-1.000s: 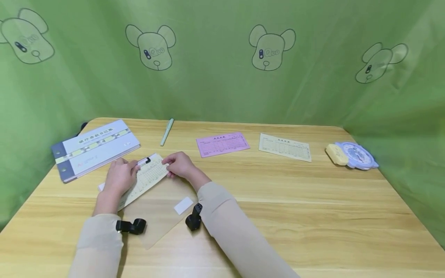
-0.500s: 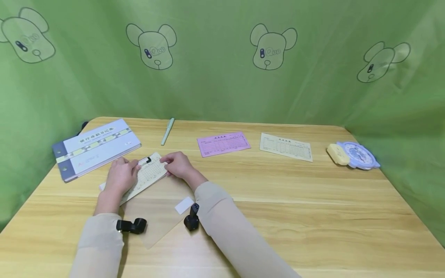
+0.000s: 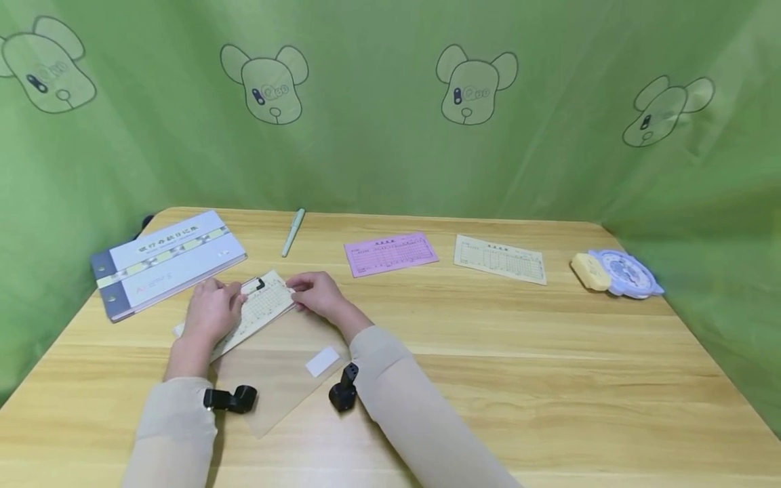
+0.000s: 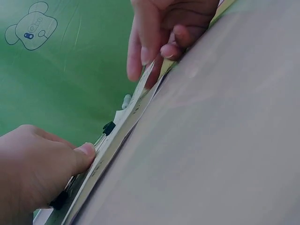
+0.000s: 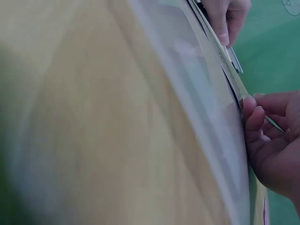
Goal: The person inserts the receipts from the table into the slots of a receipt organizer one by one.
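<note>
My left hand (image 3: 210, 312) grips the metal clip (image 3: 251, 285) with black ends along the far edge of a clear file folder (image 3: 268, 390). In the left wrist view, its thumb (image 4: 86, 151) bears on the clip. A pale printed form (image 3: 259, 310) lies by the clip, partly covered by this hand. At the form's right corner, my right hand (image 3: 320, 295) pinches the paper between thumb and fingers. The right wrist view shows its fingertips (image 5: 253, 115) at the edge of the sheets. The folder's see-through cover, with a white label (image 3: 322, 361), spreads toward me.
A blue-grey ledger (image 3: 171, 261) lies at the left, a capped pen (image 3: 293, 232) behind the folder. Farther right are a pink form (image 3: 391, 255), a pale form (image 3: 499, 259), a yellow block (image 3: 590, 272) and a blue round object (image 3: 630, 274). A green curtain (image 3: 378, 163) stands behind the table.
The form has slid slightly away from me under the left hand. My right hand shifted a little left, then back right to the form's corner. The left hand has hardly moved.
</note>
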The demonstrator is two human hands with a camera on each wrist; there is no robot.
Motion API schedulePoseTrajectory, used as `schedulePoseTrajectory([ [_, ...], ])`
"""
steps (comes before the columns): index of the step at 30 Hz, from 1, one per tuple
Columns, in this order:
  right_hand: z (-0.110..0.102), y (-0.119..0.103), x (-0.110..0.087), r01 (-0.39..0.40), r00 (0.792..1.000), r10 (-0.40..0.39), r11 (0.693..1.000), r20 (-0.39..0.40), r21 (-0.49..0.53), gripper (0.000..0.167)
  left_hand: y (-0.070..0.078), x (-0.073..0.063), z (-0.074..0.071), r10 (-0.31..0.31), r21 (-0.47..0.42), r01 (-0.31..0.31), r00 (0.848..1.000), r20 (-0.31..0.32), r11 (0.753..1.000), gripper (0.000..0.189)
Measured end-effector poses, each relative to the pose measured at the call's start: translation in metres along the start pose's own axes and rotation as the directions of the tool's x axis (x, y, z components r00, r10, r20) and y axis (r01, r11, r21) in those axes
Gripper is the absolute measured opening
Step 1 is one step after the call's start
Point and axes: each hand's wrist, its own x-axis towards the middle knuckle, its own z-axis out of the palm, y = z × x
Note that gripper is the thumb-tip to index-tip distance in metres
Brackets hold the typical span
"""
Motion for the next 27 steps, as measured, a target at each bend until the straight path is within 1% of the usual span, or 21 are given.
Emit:
schedulePoseTrajectory([
  [6, -0.013, 0.003, -0.01, -0.012, 1.0, 0.011, 1.0, 0.026, 0.027, 0.024, -0.002, -0.001, 0.001, 0.012, -0.017, -0.012, 1.0, -0.024, 1.0, 0.033],
  [11, -0.023, 0.006, -0.019, -0.009, 0.999, 0.008, 1.0, 0.035, 0.028, 0.025, 0.0, -0.002, -0.001, 0.02, -0.018, -0.02, 1.0, -0.023, 1.0, 0.035],
  [15, -0.035, 0.008, -0.025, -0.003, 0.999, 0.002, 0.999, 0.04, 0.039, 0.028, 0.001, -0.003, -0.003, 0.026, -0.03, -0.027, 0.999, -0.03, 0.999, 0.035],
  [18, -0.05, 0.008, -0.031, 0.021, 0.999, -0.022, 0.999, 0.034, 0.024, 0.031, 0.002, -0.003, -0.003, 0.026, -0.045, -0.027, 0.999, -0.042, 0.999, 0.035],
  [21, -0.068, 0.007, -0.039, 0.076, 0.997, -0.075, 0.996, 0.018, -0.037, 0.032, 0.001, -0.004, -0.001, 0.017, -0.064, -0.021, 0.998, -0.055, 0.998, 0.036],
  [24, -0.089, 0.007, -0.046, 0.126, 0.992, -0.127, 0.988, -0.001, -0.092, 0.034, 0.0, -0.004, 0.001, -0.001, -0.086, -0.005, 0.998, -0.061, 0.996, 0.036],
  [27, -0.112, 0.007, -0.054, 0.149, 0.988, -0.152, 0.983, -0.026, -0.102, 0.036, 0.0, -0.004, 0.003, -0.009, -0.1, 0.003, 0.998, -0.061, 0.995, 0.037],
])
